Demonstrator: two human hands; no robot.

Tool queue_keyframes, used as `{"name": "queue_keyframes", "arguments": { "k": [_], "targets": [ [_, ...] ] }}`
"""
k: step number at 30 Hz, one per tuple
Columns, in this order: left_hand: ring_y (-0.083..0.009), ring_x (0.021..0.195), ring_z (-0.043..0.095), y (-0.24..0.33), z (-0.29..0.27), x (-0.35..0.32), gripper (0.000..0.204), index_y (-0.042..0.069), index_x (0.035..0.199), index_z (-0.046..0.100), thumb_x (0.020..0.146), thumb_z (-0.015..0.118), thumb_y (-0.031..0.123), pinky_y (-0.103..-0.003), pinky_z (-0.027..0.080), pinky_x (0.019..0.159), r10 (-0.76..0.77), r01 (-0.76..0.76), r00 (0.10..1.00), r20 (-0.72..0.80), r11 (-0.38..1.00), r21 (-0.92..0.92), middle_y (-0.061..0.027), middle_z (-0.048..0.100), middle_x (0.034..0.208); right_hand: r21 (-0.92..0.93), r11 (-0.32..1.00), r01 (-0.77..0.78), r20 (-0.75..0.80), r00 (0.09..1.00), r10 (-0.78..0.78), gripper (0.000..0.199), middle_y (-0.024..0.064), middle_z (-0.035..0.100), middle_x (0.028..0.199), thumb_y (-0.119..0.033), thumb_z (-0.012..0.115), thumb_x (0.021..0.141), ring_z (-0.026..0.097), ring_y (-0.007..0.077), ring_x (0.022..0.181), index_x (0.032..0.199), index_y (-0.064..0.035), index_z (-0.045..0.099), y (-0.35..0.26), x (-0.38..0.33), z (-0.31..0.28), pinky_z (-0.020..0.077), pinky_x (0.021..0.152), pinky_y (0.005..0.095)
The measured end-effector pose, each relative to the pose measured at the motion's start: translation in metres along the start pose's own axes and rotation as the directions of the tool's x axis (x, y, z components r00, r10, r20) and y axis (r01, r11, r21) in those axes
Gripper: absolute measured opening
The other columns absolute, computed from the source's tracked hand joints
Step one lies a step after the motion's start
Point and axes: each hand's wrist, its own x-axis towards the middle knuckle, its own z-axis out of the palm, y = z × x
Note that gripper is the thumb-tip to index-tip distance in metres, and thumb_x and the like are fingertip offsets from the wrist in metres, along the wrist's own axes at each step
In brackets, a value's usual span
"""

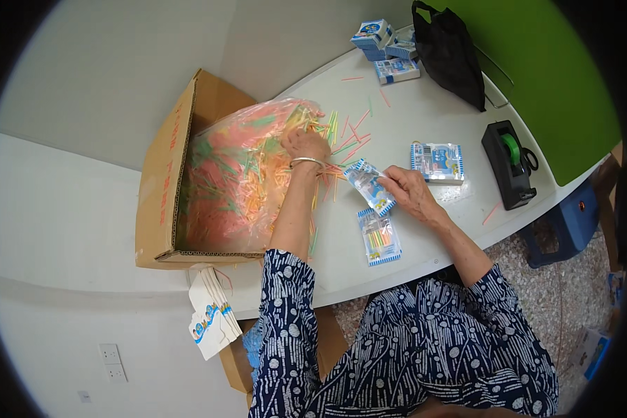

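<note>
My left hand (306, 146), a bangle on its wrist, is at the mouth of a clear plastic bag (223, 150) full of thin pink, green and yellow sticks (254, 182). Its fingers are curled in among the sticks; what they grip is hidden. Between the thumb and fingers of my right hand (409, 194) is a small blue-and-white plastic packet (370, 185), tilted over the table. Just below it lies a similar packet (380, 238) with coloured sticks showing through its window. Loose sticks (355, 136) are scattered beyond my hands.
An open cardboard box (161, 188) on the left holds the bag. A stack of packets (437, 161) lies right of my right hand, near a black tape dispenser (508, 167). More packets (396, 70) and a black bag (451, 59) are at the back. Printed cards (212, 313) hang below the box.
</note>
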Motion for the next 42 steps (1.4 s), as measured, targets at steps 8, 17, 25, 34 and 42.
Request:
{"name": "queue_keyframes", "arguments": {
  "k": [8, 17, 25, 34, 42],
  "targets": [
    [-0.0402, 0.118, 0.043, 0.042, 0.032, 0.039, 0.069, -0.004, 0.120, 0.052, 0.085, 0.050, 0.056, -0.052, 0.030, 0.099, 0.060, -0.155, 0.912, -0.405, 0.967, -0.204, -0.0238, 0.054, 0.118, 0.057, 0.998, -0.019, -0.186, 0.982, 0.029, 0.020, 0.0116, 0.056, 0.064, -0.016, 0.058, 0.090, 0.050, 0.0182, 0.055, 0.081, 0.0022, 0.056, -0.004, 0.001, 0.004, 0.0397, 0.052, 0.0320],
    [-0.0369, 0.103, 0.049, 0.085, 0.042, 0.036, 0.048, 0.002, 0.103, 0.059, 0.083, 0.057, 0.045, -0.051, 0.040, 0.082, 0.006, -0.215, 0.846, -0.533, 0.919, -0.331, -0.0208, 0.053, 0.107, 0.092, 0.995, 0.030, -0.380, 0.925, 0.007, 0.017, -0.0006, 0.049, 0.063, -0.015, 0.057, 0.093, 0.040, 0.0049, 0.059, 0.082, -0.0011, 0.056, 0.001, 0.004, 0.001, 0.0342, 0.051, 0.0230],
    [-0.0278, 0.088, 0.053, 0.073, 0.059, 0.010, 0.014, 0.007, 0.086, 0.058, 0.077, 0.058, 0.018, -0.043, 0.041, 0.071, 0.239, -0.442, 0.708, -0.664, 0.884, -0.152, -0.0114, 0.055, 0.087, 0.149, 0.989, -0.004, -0.396, 0.916, 0.063, 0.018, -0.0030, 0.047, 0.064, -0.015, 0.057, 0.093, 0.038, 0.0042, 0.059, 0.081, -0.0018, 0.055, 0.000, 0.003, -0.004, 0.0330, 0.051, 0.0216],
    [-0.0267, 0.088, 0.052, -0.018, 0.061, -0.042, 0.011, 0.007, 0.088, 0.058, 0.077, 0.055, 0.009, -0.040, 0.040, 0.074, 0.521, -0.512, 0.614, -0.593, 0.835, 0.204, -0.0099, 0.054, 0.085, 0.131, 0.991, 0.024, -0.380, 0.925, 0.028, 0.018, -0.0034, 0.047, 0.064, -0.014, 0.057, 0.093, 0.038, 0.0035, 0.059, 0.080, -0.0027, 0.055, 0.000, 0.002, -0.001, 0.0325, 0.050, 0.0212],
    [-0.0422, 0.132, 0.028, -0.071, 0.010, -0.074, 0.092, 0.001, 0.135, 0.036, 0.065, 0.074, 0.047, -0.057, 0.026, 0.103, 0.503, -0.487, 0.854, -0.130, 0.862, 0.140, -0.0236, 0.032, 0.141, 0.152, 0.988, 0.004, -0.384, 0.922, 0.055, 0.018, -0.0031, 0.048, 0.064, -0.016, 0.057, 0.093, 0.039, 0.0029, 0.059, 0.080, -0.0030, 0.056, 0.001, 0.003, -0.002, 0.0325, 0.050, 0.0211]
  ]
}}
